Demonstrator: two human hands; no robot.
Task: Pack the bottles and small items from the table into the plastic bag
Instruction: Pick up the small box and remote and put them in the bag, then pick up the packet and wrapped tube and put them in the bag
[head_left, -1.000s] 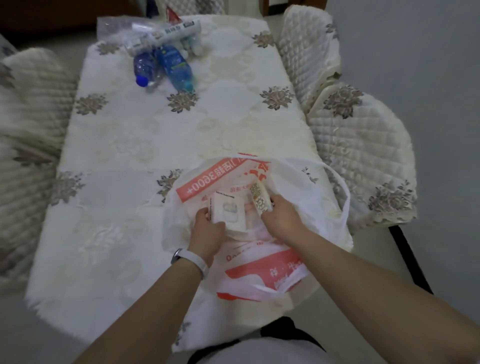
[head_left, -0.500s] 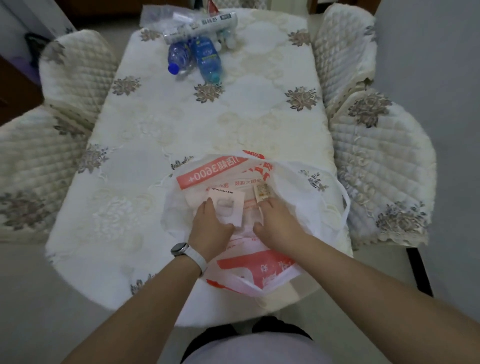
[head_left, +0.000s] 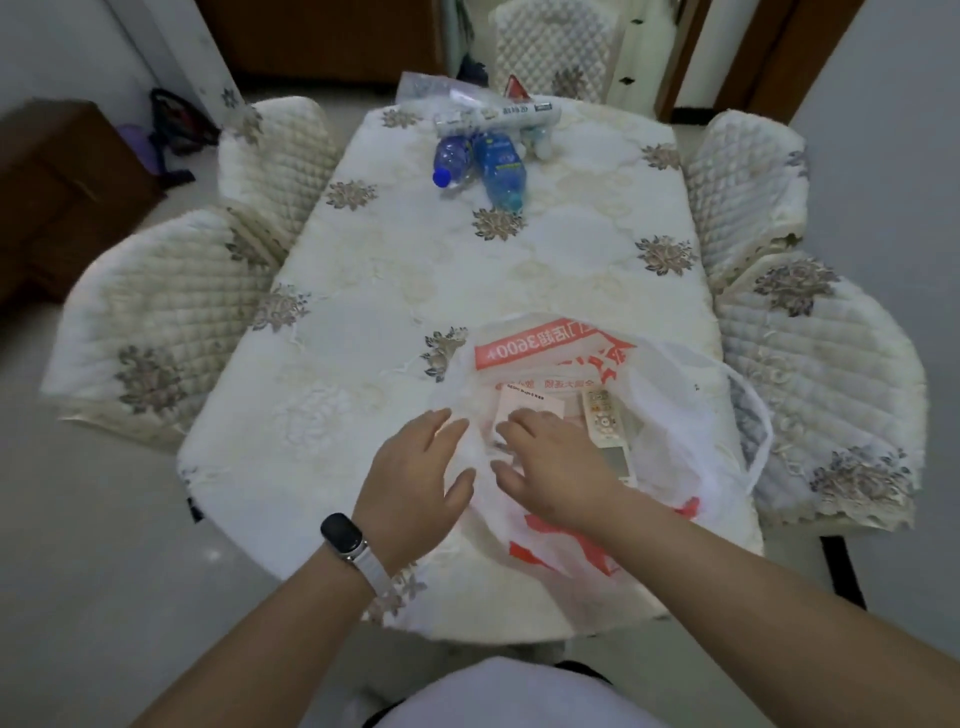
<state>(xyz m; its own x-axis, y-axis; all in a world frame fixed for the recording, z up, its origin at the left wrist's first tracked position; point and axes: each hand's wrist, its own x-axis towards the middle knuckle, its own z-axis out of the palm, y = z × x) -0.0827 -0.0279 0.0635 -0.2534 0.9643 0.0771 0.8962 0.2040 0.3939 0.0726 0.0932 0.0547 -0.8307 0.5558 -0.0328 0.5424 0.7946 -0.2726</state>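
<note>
A white plastic bag with red print lies open on the near right of the table. Inside it rest a small white box and a remote control. My left hand hovers over the bag's left edge, fingers spread, holding nothing. My right hand is at the bag's mouth, fingers apart, its fingertips over the white box. At the far end lie two blue bottles, a long white tube and a clear packet.
The table wears a white embroidered cloth. Quilted chairs stand on the left, on the right and at the far end. A dark cabinet is at the far left.
Both hands let go of the white box and the remote, which now lie inside the bag. The hands pulled back and opened. The view tilted up.
</note>
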